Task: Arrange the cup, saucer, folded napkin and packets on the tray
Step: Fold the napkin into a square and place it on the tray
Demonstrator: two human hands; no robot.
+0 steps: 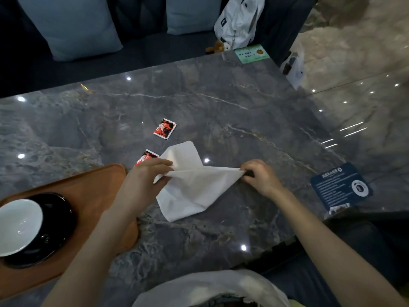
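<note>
White napkin is pinched by left hand and right hand, half-folded over the desk. Corners should be matched, crease pressed flat; tray sits left of the grip.

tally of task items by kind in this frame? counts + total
Cup: 1, on the saucer
Saucer: 1, on the tray
Tray: 1
Napkin: 1, off the tray, held by left hand and right hand
Packets: 2, on the table off the tray
Total: 6
</note>
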